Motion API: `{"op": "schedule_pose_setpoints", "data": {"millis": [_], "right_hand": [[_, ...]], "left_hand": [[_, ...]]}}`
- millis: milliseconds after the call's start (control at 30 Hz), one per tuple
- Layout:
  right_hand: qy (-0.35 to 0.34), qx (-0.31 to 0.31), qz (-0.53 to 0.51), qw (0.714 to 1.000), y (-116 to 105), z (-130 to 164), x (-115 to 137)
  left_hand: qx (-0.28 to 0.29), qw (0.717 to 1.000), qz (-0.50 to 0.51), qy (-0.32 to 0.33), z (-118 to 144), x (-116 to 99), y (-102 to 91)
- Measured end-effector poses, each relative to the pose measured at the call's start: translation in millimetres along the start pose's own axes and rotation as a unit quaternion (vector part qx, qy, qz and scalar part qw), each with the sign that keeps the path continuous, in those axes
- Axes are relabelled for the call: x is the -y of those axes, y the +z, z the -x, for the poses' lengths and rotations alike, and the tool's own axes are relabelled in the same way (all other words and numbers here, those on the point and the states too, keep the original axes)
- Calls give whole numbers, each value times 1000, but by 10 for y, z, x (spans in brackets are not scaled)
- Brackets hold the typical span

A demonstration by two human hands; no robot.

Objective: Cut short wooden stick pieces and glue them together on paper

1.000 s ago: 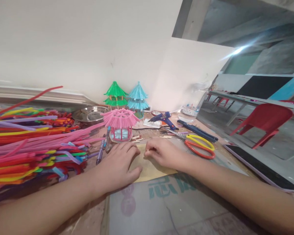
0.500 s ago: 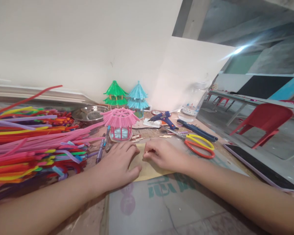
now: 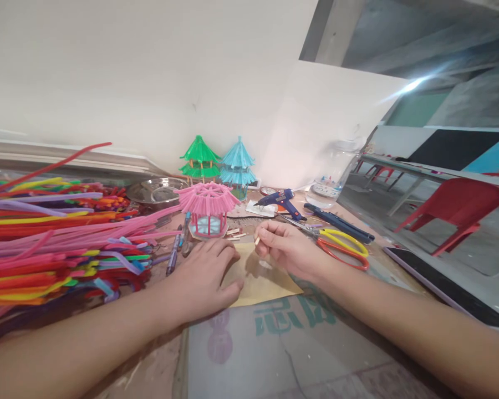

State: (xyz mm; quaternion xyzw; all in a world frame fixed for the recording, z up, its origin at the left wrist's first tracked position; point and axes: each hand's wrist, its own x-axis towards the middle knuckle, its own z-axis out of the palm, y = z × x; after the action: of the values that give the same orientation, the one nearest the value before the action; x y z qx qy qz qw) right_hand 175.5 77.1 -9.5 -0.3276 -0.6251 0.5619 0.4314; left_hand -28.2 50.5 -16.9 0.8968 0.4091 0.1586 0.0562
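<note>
My left hand [image 3: 205,280] lies flat, fingers stretched out, on the left part of a yellow sheet [image 3: 270,288] that looks like sandpaper. Just above the sheet's right side, my right hand [image 3: 285,249] is closed in a pinch on a short wooden stick [image 3: 256,241], whose pale end shows at the fingertips. Beyond the left hand stands a small pink pavilion [image 3: 209,199] with a pale blue base. Several short wooden sticks [image 3: 235,234] lie beside it. Scissors [image 3: 344,249] with yellow and orange handles rest close to my right forearm.
Bundles of coloured pipe cleaners [image 3: 58,238] fill the left side. Behind are a metal dish [image 3: 153,191], green [image 3: 198,155] and blue [image 3: 238,166] pavilions, a glue gun [image 3: 280,202] and a clear jar [image 3: 328,177]. Dark blue pliers-like tool [image 3: 339,221] and phone [image 3: 444,285] lie right.
My right hand has lifted off the yellow sheet and turned, so the stick's end now shows. My left hand stays on the sheet. The whole view has shifted slightly.
</note>
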Motion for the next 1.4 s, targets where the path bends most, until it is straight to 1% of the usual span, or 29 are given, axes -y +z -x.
{"op": "schedule_pose_setpoints", "data": {"millis": [67,133,267,433,600,667,733,800,867,1000,1067,1133,1233,1300,1400], "right_hand": [[24,13,-97,995,26,17,31],[36,17,-131,991,39,27,51],[49,6,-146,988,39,21,61],[51,-1,-127,991,42,-2,41],[-10,-3,-36,999,46,-2,3],[-19,-5,26,999,35,5,-2],[-24,0,109,994,6,6,-2],[-39,-3,199,979,-46,-7,-6],[-63,-15,280,958,-120,-37,-20],[-118,-27,413,902,-267,-126,-81],[-131,-39,463,876,-293,-171,-113],[-138,-55,488,860,-271,-211,-137],[-153,-72,489,856,-179,-254,-152],[-161,-82,477,860,-116,-268,-153],[-150,-102,444,877,-69,-283,-153]], "left_hand": [[2,1000,2,-2,-1,-3,-6],[6,1000,0,-5,-3,-8,-15],[10,1000,-6,-5,-10,-16,-24],[9,1000,-8,1,-16,-19,-18],[8,1000,-7,-2,-14,-23,-21],[12,1000,-4,-4,-15,-24,-26],[15,1000,-1,-6,-13,-23,-30],[15,1000,0,-6,-7,-21,-32],[14,1000,0,-5,4,-20,-31],[11,1000,5,-8,17,-19,-27],[6,1000,5,-7,13,-17,-23],[-1,1000,5,-5,8,-15,-18],[-17,1000,14,-3,6,-14,-13],[-24,999,20,-4,9,-17,-12],[-23,999,22,-8,19,-22,-13]]}}
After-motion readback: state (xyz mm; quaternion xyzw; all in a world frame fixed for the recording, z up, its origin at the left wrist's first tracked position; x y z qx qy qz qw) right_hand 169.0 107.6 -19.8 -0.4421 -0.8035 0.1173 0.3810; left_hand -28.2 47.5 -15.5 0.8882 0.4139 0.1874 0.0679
